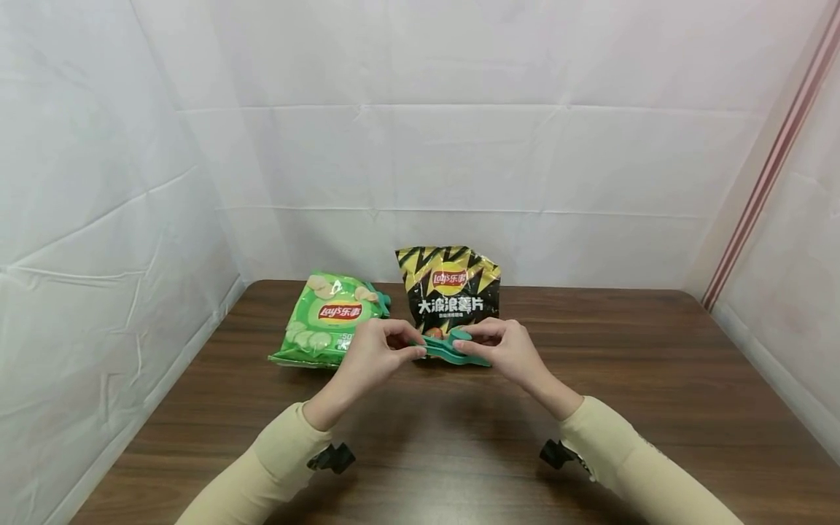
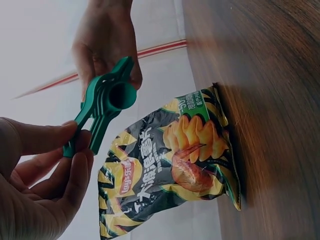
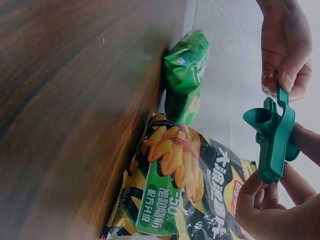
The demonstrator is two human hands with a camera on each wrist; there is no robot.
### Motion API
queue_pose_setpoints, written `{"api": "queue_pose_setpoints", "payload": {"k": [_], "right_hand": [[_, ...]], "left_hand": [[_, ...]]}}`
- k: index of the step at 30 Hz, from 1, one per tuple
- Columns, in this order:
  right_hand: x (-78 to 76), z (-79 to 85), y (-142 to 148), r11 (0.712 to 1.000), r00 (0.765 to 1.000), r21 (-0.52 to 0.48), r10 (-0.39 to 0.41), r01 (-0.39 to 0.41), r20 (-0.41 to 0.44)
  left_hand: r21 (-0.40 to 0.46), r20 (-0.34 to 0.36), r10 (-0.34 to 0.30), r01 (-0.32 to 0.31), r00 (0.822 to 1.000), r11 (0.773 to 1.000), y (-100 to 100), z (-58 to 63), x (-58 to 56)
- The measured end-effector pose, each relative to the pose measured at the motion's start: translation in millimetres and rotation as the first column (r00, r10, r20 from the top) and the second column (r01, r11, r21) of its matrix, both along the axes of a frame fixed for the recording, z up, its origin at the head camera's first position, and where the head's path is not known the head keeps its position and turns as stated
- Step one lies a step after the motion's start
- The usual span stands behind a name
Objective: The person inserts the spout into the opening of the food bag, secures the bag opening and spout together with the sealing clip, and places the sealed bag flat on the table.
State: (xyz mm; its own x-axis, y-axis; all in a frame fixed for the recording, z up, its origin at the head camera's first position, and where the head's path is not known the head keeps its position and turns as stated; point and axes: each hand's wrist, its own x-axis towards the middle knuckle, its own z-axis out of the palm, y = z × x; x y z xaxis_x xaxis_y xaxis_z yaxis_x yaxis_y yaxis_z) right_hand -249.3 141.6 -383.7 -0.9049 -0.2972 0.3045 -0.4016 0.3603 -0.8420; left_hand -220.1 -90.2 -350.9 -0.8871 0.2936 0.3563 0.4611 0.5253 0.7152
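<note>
Both hands hold a green plastic bag clip (image 1: 438, 351) with a round pouring spout (image 2: 121, 95), raised in front of a chip bag. My left hand (image 1: 375, 354) pinches one end between thumb and fingers. At the other end, beside the spout, my right hand (image 1: 512, 351) grips the clip with thumb and fingertips. In the left wrist view the clip's two arms stand apart toward the left hand. Behind it, the black and yellow chip bag (image 1: 449, 302) stands upright on the table, its jagged top uncovered; in the head view the clip overlaps its bottom.
A green chip bag (image 1: 321, 321) leans at the left on the brown wooden table (image 1: 590, 335), with another teal clip (image 1: 379, 297) at its upper right edge. White sheeting (image 1: 459, 160) hangs behind and on both sides. Dark wrist cameras (image 1: 332, 458) sit under the sleeves.
</note>
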Motion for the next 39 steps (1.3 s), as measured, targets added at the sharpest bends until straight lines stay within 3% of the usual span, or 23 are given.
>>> {"api": "queue_pose_setpoints", "payload": {"k": [14,19,26,39], "right_hand": [[5.4,-7.2,-5.2,0.993,0.992,0.121,-0.010,-0.005,0.124],[8.0,-8.6,-6.6,0.988,0.986,0.156,-0.035,0.010,0.160],[7.1,-10.5,-7.7,0.996,0.968,0.089,-0.019,-0.004,0.252],[5.0,-5.3,1.0,0.999,0.951,-0.002,0.044,-0.046,0.306]], "left_hand": [[-0.081,0.119,-0.102,0.112,0.988,0.990,-10.7,0.5,-5.1],[-0.096,0.167,-0.112,0.130,0.979,0.987,-12.1,0.5,-5.5],[-0.130,0.184,-0.146,0.172,0.972,0.976,-6.2,-6.1,-1.9],[-0.181,0.238,-0.169,0.215,0.956,0.960,-4.8,-14.5,0.0]]}}
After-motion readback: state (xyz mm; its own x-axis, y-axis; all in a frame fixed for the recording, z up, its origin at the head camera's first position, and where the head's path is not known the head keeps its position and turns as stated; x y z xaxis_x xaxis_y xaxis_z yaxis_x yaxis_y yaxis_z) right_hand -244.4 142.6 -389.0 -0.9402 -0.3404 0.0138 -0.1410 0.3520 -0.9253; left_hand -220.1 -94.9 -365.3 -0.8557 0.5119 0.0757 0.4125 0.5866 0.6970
